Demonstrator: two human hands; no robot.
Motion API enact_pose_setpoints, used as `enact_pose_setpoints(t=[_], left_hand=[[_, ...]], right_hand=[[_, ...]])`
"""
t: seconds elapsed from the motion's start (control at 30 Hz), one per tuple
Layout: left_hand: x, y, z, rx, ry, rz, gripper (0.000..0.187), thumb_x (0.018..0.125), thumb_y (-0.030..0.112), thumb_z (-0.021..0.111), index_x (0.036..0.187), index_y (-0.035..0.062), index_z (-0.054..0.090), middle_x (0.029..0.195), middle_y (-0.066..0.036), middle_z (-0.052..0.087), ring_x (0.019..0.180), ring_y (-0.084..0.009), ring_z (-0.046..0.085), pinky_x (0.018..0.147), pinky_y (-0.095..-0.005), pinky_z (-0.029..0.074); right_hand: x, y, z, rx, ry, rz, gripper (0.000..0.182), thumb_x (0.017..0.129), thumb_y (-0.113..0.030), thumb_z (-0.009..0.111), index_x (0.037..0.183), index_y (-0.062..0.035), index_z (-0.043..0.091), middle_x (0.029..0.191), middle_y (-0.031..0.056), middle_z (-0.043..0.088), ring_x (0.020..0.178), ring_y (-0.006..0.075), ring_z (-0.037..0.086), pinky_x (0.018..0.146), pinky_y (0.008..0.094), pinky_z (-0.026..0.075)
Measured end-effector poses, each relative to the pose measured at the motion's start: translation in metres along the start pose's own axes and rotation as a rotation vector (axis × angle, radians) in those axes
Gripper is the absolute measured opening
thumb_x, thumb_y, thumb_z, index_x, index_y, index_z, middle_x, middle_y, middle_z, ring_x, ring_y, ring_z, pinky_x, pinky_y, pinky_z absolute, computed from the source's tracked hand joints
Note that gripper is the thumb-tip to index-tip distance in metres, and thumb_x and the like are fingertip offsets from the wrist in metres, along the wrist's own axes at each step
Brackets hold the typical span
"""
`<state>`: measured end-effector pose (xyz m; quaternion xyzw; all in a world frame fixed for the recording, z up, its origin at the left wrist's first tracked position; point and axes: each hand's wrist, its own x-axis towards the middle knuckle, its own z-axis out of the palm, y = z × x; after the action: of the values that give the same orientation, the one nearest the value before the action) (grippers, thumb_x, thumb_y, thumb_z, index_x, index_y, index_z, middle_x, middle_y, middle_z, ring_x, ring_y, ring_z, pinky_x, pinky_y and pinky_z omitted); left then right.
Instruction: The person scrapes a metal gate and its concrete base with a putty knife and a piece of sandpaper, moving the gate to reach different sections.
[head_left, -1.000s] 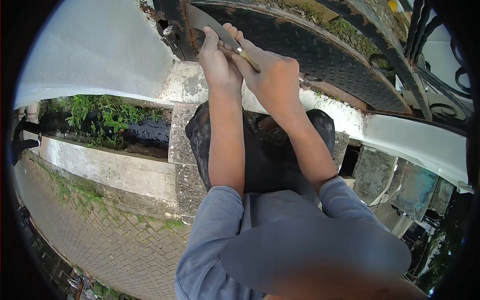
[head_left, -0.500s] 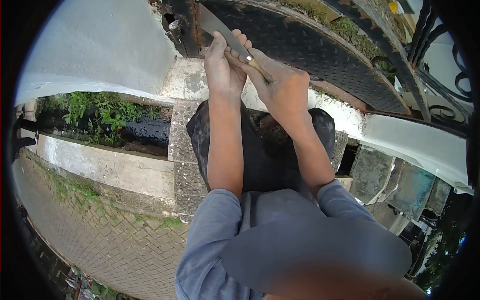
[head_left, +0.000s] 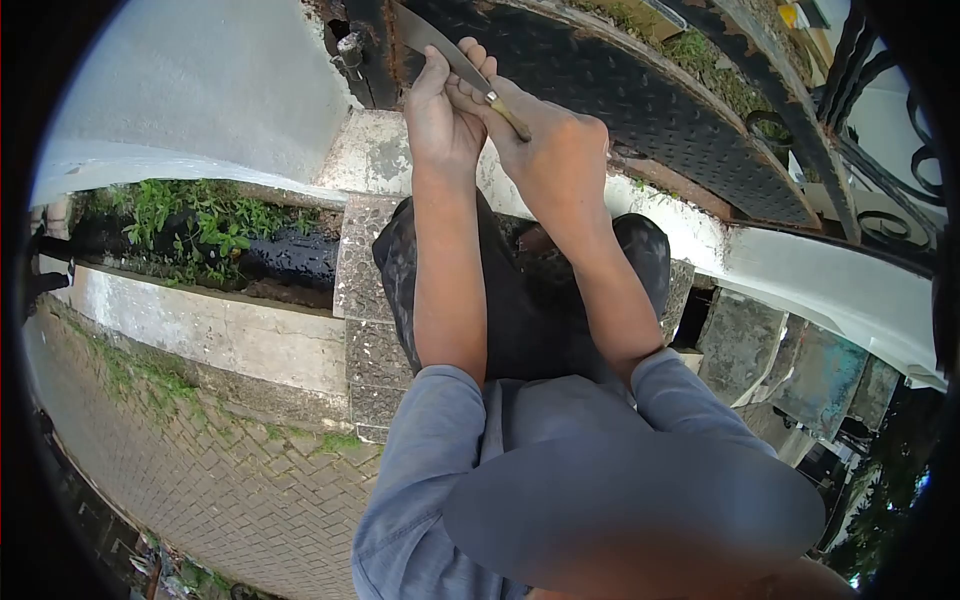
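A putty knife with a long grey metal blade, wider toward its far end, points up and left in front of me. My right hand is closed around its short light-brown handle, whose butt shows over the palm side. The blade lies across the fingers of my left hand, thumb on the near side and fingertips curled up behind it. Both hands look dusty. Just beyond them stands a black, textured metal gate panel with rusty edges; the blade's far end overlaps its rusty post in this view.
A white wall stands at the left, above an open ditch with green plants. A concrete curb and brick paving lie lower left. Speckled slabs sit beside my knees. Curled ironwork is at the right.
Both hands and the putty knife have shifted slightly up and left. The knife's handle shows more over my right hand now. The grip of each hand stays much the same.
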<state>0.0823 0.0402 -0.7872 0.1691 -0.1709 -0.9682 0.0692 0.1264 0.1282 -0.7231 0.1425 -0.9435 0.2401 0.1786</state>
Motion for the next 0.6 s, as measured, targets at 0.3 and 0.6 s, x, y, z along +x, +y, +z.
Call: enact_pose_setpoints(t=[0.3, 0.6], left_hand=[[0.005, -0.012, -0.004, -0.013, 0.049, 0.069, 0.037, 0.103, 0.032, 0.049, 0.108, -0.0044, 0.055, 0.095, -0.012, 0.063, 0.080, -0.0158, 0.062, 0.089, -0.0347, 0.054], [-0.003, 0.009, 0.018, 0.047, -0.108, 0.007, 0.038, 0.102, 0.033, 0.050, 0.107, -0.0043, 0.056, 0.095, -0.015, 0.064, 0.083, -0.0176, 0.065, 0.087, -0.0357, 0.056]], right_hand=[[-0.007, 0.008, 0.009, 0.044, -0.018, -0.014, 0.035, 0.082, -0.017, 0.073, 0.116, -0.0089, 0.070, 0.069, 0.0139, 0.068, 0.059, 0.0283, 0.066, 0.056, 0.0355, 0.053], [-0.002, -0.002, -0.009, 0.120, 0.058, 0.016, 0.037, 0.080, -0.018, 0.077, 0.116, -0.0073, 0.071, 0.074, 0.0177, 0.067, 0.055, 0.0255, 0.064, 0.053, 0.0300, 0.049]])
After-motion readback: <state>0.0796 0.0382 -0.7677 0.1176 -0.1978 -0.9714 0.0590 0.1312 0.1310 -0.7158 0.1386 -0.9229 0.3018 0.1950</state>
